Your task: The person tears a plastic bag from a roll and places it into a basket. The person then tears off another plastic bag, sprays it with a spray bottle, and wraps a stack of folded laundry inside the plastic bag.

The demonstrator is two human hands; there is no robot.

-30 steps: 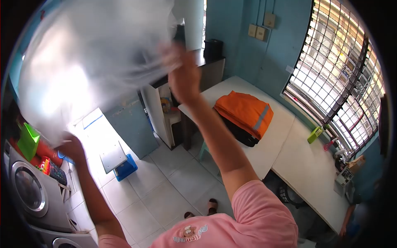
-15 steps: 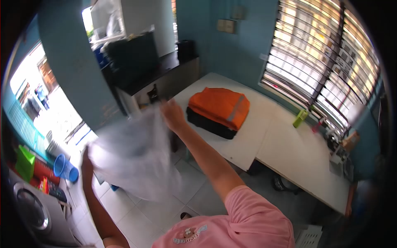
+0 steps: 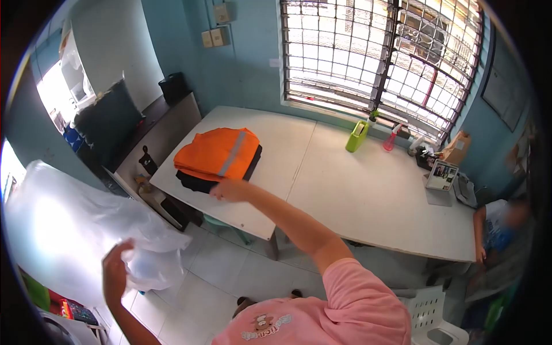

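Note:
A big translucent plastic bag (image 3: 75, 213) billows out at the left, above the floor. My left hand (image 3: 117, 267) is at its near side, fingers curled and apparently gripping the plastic. The exact grip is hard to see. On the white table lies a stack of folded clothes: an orange garment (image 3: 210, 152) with a grey reflective stripe, over dark folded fabric (image 3: 195, 182). Just by the stack's near edge is my right hand (image 3: 233, 191), slightly blurred. Its fingers are loosely bent and apart, with nothing visible in them.
The white table (image 3: 368, 195) runs along the barred window. A green holder (image 3: 357, 137), pink spray bottle (image 3: 392, 138) and small photo stand (image 3: 442, 175) are along its far side. Another person's arm (image 3: 479, 233) rests at the right end. A white plastic chair (image 3: 428, 310) stands behind me.
My view has turned right. My right hand has left the plastic bag and come to the clothes stack. The bag has spread out and swung to the left.

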